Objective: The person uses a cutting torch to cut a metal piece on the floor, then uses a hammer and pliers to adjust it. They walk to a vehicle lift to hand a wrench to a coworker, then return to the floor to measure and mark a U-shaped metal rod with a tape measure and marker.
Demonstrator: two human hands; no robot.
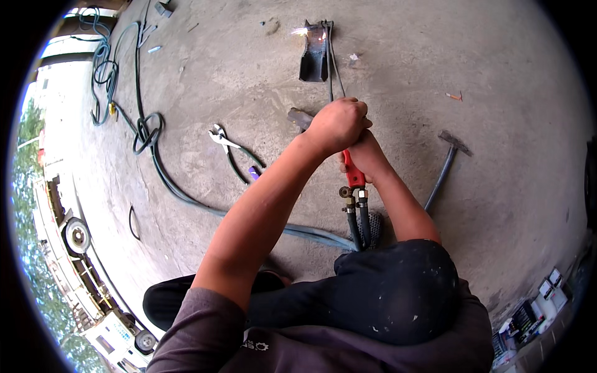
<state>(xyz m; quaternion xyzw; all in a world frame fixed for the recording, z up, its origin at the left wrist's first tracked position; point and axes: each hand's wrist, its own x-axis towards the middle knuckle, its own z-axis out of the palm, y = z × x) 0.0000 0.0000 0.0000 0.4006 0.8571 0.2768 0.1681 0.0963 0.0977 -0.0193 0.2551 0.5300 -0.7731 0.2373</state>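
Observation:
Both hands hold a gas torch with a red handle (353, 173) over a concrete floor. My left hand (336, 123) wraps over the front of the handle, and my right hand (367, 155) grips it from below and behind. Two dark hoses (359, 227) run down from the brass fittings at the handle's rear. The thin torch tube (330, 68) reaches forward to a dark bent metal piece (314, 59) on the floor. A bright flame (311, 34) burns at its far end.
A hammer (449, 158) lies on the floor to the right, another hammer head (300, 117) just left of my hands. Pliers (227, 144) lie to the left. Green hoses (146, 133) coil across the left floor. Boxes (535, 308) sit at lower right. My knee (388, 292) is below.

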